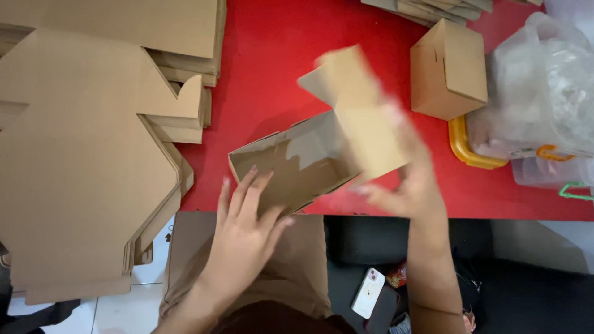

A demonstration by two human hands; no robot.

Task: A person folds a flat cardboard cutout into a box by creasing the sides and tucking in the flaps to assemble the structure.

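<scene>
The half-folded brown cardboard box (297, 164) lies at the near edge of the red desk (272, 55). The left hand (244, 232) rests spread on its near wall; the right hand (408, 182) grips its raised flap.

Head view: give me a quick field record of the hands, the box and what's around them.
surface: red table
left hand: fingers spread on the near wall of the half-folded cardboard box
right hand: on the box's raised flap, blurred by motion
box state: open, flap up
left of box: stack of flat cardboard blanks
far right: finished closed box, clear plastic bags
below table edge: phone
</scene>
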